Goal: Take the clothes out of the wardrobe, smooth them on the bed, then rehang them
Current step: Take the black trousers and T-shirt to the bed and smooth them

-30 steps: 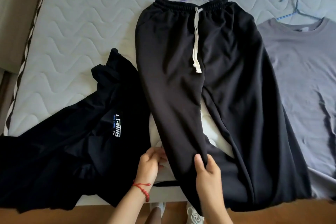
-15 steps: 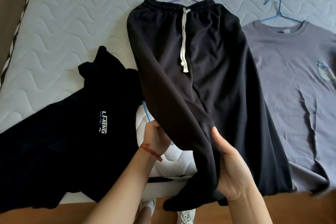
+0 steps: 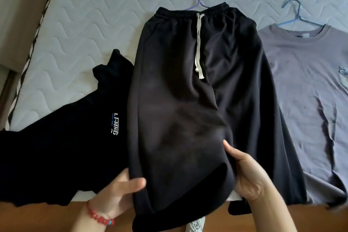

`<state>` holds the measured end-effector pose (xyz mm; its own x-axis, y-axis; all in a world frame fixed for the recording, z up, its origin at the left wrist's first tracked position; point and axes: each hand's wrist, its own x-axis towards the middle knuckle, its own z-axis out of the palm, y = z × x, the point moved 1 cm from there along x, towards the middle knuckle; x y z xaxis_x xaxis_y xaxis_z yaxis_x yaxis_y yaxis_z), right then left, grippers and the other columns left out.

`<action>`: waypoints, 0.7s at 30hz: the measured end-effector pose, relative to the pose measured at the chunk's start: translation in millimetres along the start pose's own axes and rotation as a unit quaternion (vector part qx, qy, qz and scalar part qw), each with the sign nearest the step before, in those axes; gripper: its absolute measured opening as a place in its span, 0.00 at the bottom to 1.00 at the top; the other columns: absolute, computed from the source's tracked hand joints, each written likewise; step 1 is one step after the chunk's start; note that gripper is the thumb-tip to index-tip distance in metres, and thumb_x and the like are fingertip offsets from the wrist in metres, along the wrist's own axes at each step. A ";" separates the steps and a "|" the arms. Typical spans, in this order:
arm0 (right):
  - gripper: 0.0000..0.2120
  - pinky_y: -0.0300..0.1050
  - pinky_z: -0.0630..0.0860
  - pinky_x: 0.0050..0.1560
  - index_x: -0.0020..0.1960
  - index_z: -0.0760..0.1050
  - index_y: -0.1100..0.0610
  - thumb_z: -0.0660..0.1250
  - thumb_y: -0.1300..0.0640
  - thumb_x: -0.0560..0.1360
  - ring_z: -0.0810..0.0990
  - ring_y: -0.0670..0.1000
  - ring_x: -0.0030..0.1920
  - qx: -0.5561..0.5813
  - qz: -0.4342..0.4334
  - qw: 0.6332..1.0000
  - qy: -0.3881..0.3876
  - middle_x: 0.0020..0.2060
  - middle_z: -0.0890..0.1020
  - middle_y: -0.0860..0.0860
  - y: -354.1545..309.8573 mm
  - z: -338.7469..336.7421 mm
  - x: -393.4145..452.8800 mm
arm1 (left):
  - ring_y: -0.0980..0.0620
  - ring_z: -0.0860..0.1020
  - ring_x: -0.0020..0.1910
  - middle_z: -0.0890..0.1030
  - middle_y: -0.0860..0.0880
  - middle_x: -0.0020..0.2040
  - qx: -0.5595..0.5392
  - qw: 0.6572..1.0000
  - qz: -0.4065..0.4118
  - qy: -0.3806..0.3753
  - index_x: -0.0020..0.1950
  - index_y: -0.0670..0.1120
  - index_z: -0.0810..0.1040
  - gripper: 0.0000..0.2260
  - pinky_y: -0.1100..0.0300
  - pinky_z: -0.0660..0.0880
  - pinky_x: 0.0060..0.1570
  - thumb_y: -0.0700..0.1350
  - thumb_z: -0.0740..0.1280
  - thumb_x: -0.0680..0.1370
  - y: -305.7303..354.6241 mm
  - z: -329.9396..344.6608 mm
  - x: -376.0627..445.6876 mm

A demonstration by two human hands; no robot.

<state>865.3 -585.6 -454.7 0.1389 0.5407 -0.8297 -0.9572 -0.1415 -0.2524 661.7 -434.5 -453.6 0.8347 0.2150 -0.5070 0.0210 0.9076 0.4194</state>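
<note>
My left hand [image 3: 120, 192] and right hand [image 3: 250, 177] grip one leg of the black sweatpants [image 3: 188, 100], lifted above the bed [image 3: 84, 24], between black sweatshirt [image 3: 66, 147] and grey T-shirt [image 3: 305, 90].

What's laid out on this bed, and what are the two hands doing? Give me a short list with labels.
surface: quilted mattress
centre: black sweatpants, white drawstring, purple hanger at the waistband
beside, left: black top with white logo
beside, right: grey T-shirt on a blue hanger
left hand: gripping one trouser leg near the hem
right hand: gripping the same leg's other edge
</note>
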 end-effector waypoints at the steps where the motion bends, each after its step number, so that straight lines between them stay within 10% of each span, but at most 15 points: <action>1: 0.33 0.52 0.80 0.50 0.54 0.80 0.64 0.81 0.53 0.53 0.83 0.57 0.50 -0.010 0.017 0.999 0.030 0.52 0.83 0.59 6.4 -4.2 6.7 | 0.43 0.75 0.63 0.75 0.36 0.64 0.051 0.995 -0.076 0.046 0.65 0.37 0.72 0.31 0.55 0.74 0.59 0.41 0.77 0.65 -7.7 -10.1 -0.6; 3: 0.26 0.51 0.76 0.53 0.55 0.79 0.63 0.70 0.48 0.63 0.84 0.55 0.47 -0.039 0.042 0.996 0.071 0.50 0.84 0.57 21.4 -10.1 14.6 | 0.56 0.83 0.47 0.85 0.49 0.49 0.188 0.966 -0.120 0.130 0.54 0.45 0.78 0.43 0.68 0.78 0.41 0.52 0.83 0.41 -28.5 -29.4 -2.3; 7: 0.23 0.47 0.76 0.46 0.53 0.80 0.59 0.69 0.47 0.64 0.84 0.52 0.48 -0.089 0.050 0.988 0.116 0.48 0.85 0.54 60.0 -30.8 19.3 | 0.54 0.83 0.39 0.86 0.47 0.38 0.258 0.916 -0.079 0.296 0.42 0.41 0.82 0.44 0.66 0.78 0.38 0.61 0.79 0.31 -67.3 -66.4 -3.4; 12: 0.34 0.40 0.79 0.37 0.47 0.81 0.64 0.83 0.57 0.43 0.84 0.51 0.40 -0.203 0.023 0.976 0.075 0.40 0.85 0.57 109.2 -59.5 24.3 | 0.48 0.80 0.50 0.86 0.47 0.44 0.275 0.895 -0.085 0.341 0.48 0.43 0.81 0.33 0.55 0.74 0.55 0.50 0.83 0.45 -96.1 -91.2 -17.0; 17: 0.13 0.39 0.78 0.42 0.52 0.77 0.62 0.70 0.71 0.68 0.83 0.51 0.43 -0.347 -0.016 0.932 0.100 0.42 0.85 0.55 131.0 -75.1 24.2 | 0.45 0.79 0.46 0.82 0.58 0.31 0.410 0.825 -0.047 0.386 0.38 0.50 0.78 0.12 0.78 0.70 0.33 0.33 0.74 0.67 -98.8 -107.7 -24.7; 21: 0.05 0.44 0.73 0.48 0.47 0.70 0.49 0.64 0.56 0.73 0.79 0.51 0.50 -0.543 -0.019 0.812 0.212 0.41 0.82 0.44 131.2 -78.8 18.5 | 0.44 0.77 0.49 0.81 0.44 0.42 0.479 0.765 -0.038 0.429 0.50 0.39 0.78 0.08 0.61 0.70 0.45 0.35 0.70 0.71 -98.4 -110.8 -27.1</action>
<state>762.3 -659.5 -542.4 0.4581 0.2605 -0.8499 -0.1939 -0.9038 -0.3816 576.0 -489.7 -564.6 0.1513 0.7051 -0.6928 0.7879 0.3372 0.5152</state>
